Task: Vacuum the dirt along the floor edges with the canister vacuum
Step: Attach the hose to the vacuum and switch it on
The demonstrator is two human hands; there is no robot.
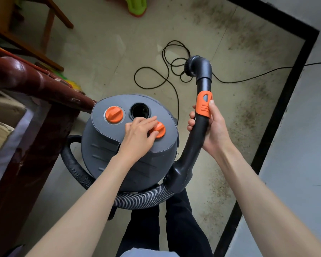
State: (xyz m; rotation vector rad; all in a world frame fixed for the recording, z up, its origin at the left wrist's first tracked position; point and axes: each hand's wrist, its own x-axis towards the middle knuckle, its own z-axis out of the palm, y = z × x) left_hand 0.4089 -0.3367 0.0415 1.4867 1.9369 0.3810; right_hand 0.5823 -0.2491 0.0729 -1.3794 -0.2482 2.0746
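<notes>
Beside black skirting, dirt, bare floor

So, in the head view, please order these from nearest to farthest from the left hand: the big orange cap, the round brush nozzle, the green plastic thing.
From the left hand:
1. Big orange cap, on the canister top, just left of the hand.
2. Round brush nozzle, at the wand's end, up and right.
3. Green plastic thing, at the top edge.

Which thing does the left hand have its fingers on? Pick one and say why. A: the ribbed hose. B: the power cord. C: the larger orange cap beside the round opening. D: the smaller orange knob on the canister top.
D: the left hand pinches the smaller orange knob on the canister top, while the right hand grips the wand.
</notes>
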